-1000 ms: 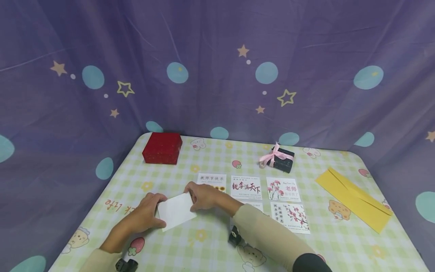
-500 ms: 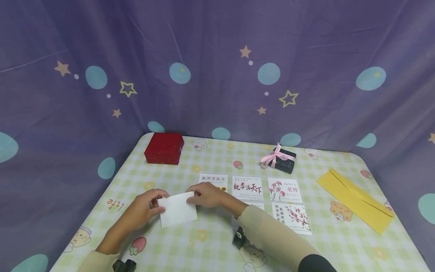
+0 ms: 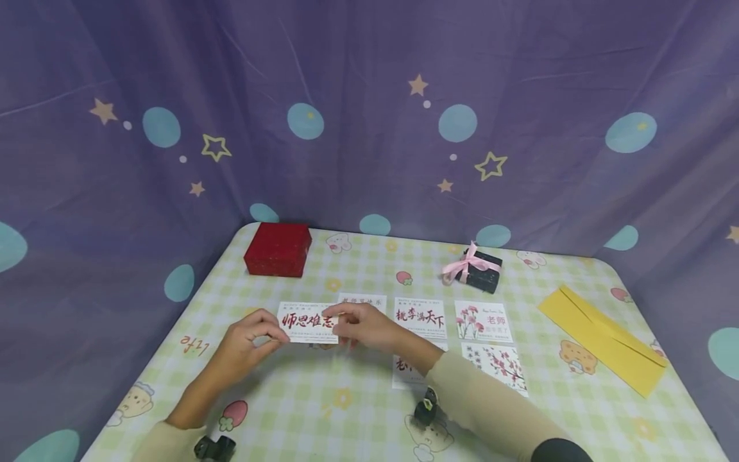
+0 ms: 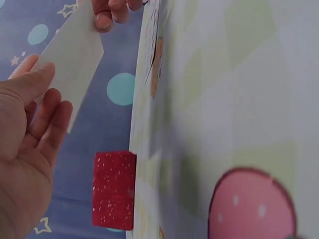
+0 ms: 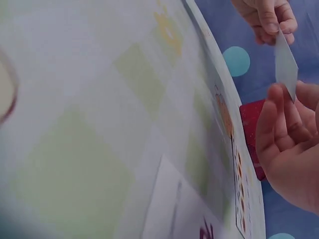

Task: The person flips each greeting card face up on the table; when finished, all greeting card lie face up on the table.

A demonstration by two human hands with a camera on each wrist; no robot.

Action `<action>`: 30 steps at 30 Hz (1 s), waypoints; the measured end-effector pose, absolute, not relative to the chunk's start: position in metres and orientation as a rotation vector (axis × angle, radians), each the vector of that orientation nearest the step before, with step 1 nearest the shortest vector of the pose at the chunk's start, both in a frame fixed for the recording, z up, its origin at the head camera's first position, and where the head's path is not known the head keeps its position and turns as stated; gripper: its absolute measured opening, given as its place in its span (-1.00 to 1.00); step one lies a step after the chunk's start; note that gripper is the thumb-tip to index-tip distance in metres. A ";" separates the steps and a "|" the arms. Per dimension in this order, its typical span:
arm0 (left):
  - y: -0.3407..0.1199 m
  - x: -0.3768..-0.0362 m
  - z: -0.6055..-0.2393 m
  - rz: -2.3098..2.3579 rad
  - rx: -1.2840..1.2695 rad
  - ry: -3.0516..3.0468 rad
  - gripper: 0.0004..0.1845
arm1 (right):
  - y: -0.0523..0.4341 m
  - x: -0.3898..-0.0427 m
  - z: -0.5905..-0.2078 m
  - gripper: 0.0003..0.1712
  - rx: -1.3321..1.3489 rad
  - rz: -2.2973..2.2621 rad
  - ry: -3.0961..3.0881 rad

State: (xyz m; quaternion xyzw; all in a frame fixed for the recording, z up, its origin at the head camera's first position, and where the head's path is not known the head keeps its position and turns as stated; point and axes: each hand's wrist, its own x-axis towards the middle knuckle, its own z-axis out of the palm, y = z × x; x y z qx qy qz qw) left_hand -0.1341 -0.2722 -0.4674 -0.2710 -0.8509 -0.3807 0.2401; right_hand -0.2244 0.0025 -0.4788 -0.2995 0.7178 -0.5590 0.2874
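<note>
A white greeting card [image 3: 306,322] with red brush lettering is held up off the table, its printed side toward the head camera. My left hand [image 3: 248,343] pinches its left edge between thumb and fingers. At the right edge, my right hand [image 3: 369,330] pinches it too. Both wrist views catch the card's plain back [image 4: 75,59] and a hand at either end. Behind the right hand lies a partly covered card [image 3: 364,298]. Beside it are a red-lettered card [image 3: 419,319] and a pink flower card [image 3: 484,321].
Nearer me lie a blossom card [image 3: 502,369] and another card [image 3: 407,380] partly under the right forearm. A red box [image 3: 278,249] stands at the back left. Farther right are a black box [image 3: 482,276] with pink ribbon and a yellow envelope [image 3: 603,340].
The card has been turned from its blank side to its lettered side and raised slightly toward the back. Both hands have shifted with it, keeping hold of its edges.
</note>
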 end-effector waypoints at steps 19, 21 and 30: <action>-0.246 -0.139 -0.480 -1.120 -0.758 -2.470 -0.65 | 0.050 -0.226 -0.480 -0.11 -0.812 -1.389 2.080; -0.243 -0.139 -0.482 -1.109 -0.751 -2.500 -0.65 | 0.054 -0.226 -0.482 -0.10 -0.809 -1.378 2.094; -0.239 -0.140 -0.487 -1.077 -0.847 -2.590 -0.67 | 0.070 -0.222 -0.488 -0.15 -0.859 -1.202 2.204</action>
